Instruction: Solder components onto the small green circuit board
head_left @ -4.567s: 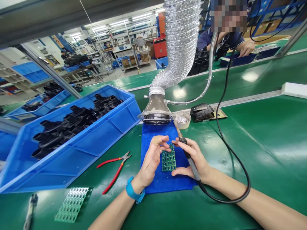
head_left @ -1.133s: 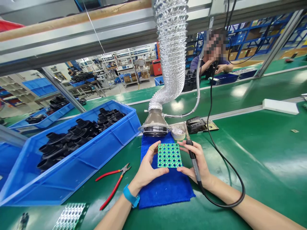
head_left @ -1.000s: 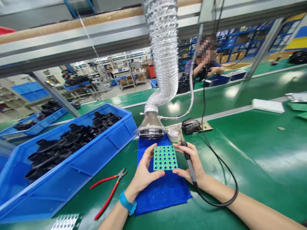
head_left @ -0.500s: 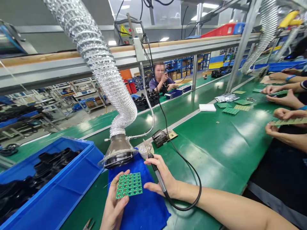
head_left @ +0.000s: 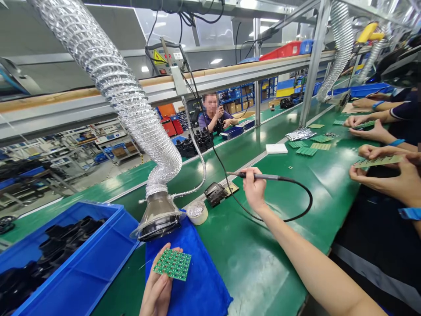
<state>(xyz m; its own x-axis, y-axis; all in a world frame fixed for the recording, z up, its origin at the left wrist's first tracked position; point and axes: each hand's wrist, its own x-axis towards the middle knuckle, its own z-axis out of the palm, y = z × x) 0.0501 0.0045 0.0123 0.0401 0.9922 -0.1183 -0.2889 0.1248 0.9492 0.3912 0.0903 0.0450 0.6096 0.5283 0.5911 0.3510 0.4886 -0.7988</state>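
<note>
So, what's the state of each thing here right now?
Left hand: holding up a green circuit board
Right hand: gripping a soldering iron, raised above the bench
Black iron stand: empty
Blue crate: filled with black moulded parts
Blue cloth: spread on the bench

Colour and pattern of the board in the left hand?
A green circuit board, with a regular grid of repeated small cells; shows best in the head view.

Nothing is reading clearly from where I'm standing. A yellow triangular warning sign [head_left: 159, 57] is showing at upper left of centre (its symbol is too small to make out), and a small white label [head_left: 178, 55] is sitting just beside it, its print unreadable.
</note>
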